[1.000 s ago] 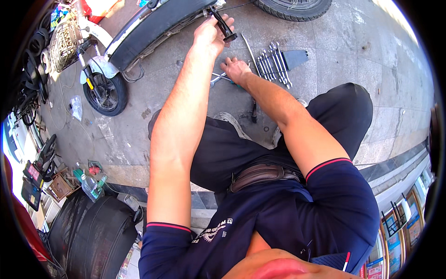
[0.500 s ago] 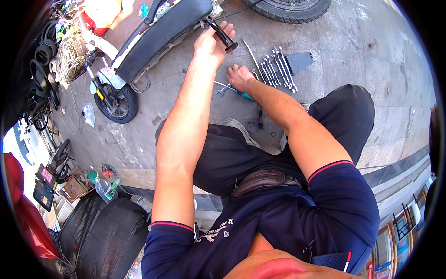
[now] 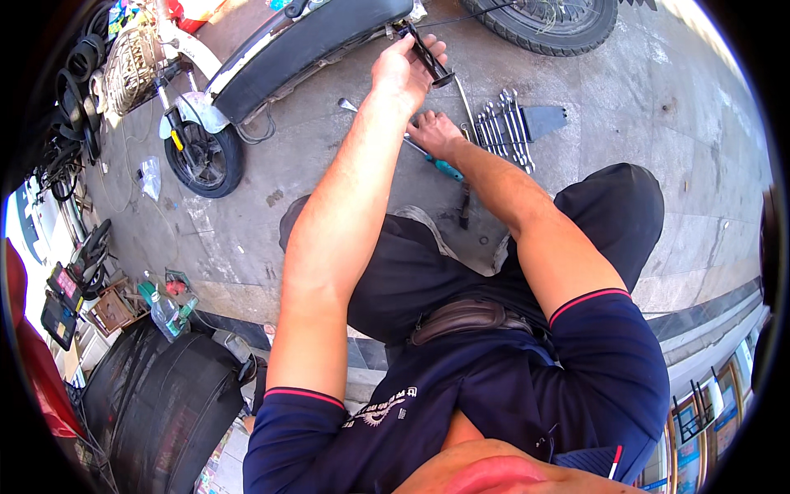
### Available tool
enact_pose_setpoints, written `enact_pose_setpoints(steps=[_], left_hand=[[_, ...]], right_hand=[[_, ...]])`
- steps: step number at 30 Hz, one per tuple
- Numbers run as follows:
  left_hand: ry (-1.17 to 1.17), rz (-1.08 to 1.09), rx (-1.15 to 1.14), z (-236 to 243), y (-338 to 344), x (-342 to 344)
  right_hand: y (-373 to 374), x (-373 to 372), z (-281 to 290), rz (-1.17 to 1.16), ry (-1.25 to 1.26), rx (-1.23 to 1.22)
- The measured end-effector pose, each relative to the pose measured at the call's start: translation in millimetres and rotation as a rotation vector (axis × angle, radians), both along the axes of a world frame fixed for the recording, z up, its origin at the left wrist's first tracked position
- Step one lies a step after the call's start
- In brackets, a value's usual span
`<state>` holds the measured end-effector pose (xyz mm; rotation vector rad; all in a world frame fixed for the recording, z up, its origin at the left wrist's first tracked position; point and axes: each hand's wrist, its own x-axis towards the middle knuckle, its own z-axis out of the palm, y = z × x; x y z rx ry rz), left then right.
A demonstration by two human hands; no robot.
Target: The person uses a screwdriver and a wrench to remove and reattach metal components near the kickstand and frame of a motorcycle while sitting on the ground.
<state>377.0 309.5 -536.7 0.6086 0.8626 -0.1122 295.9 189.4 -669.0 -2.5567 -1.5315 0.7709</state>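
At the far left, black rubber loops (image 3: 70, 90) hang in a tangle. A crumpled clear plastic bag (image 3: 150, 178) lies on the grey paving (image 3: 634, 132). At the near left, a clear bottle (image 3: 164, 314) stands beside a brown wooden box (image 3: 113, 309), with a bulky black bundle (image 3: 173, 412) nearer still and red fabric (image 3: 37, 362) at the left edge. Bluish framed panels (image 3: 726, 412) stand at the near right, beside a pale step (image 3: 709, 321).
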Motion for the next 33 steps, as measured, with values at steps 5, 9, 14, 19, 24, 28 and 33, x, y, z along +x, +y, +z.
enact_pose_setpoints(steps=[5, 9, 14, 19, 24, 28, 33], left_hand=[[-0.039, -0.026, -0.062, -11.9, 6.8, -1.4], [-0.018, 0.013, -0.070, -14.0, 1.0, 4.2], [0.081, 0.036, 0.021, -7.4, -14.9, 10.1], [0.167, 0.095, 0.229, 5.6, 1.1, -19.0], [0.250, 0.284, 0.243, 36.4, -2.6, -43.6], [0.280, 0.360, 0.175, 28.5, -32.8, -31.5], [0.097, 0.457, 0.064, -7.2, -41.3, -7.8]], right_hand=[[-4.6, -0.6, -12.8, -0.003, 0.005, -0.022], [-9.8, -7.3, -11.0, -0.081, 0.014, 0.001], [-23.7, 6.3, 34.0, -0.097, 0.079, -0.034], [-66.7, 69.7, 138.9, -0.036, 0.102, -0.156], [-113.4, 168.8, 201.0, -0.242, 0.021, -0.101], [-114.7, 225.3, 197.7, -0.184, -0.007, 0.462], [-67.5, 228.4, 192.4, -0.473, 0.620, 0.151]])
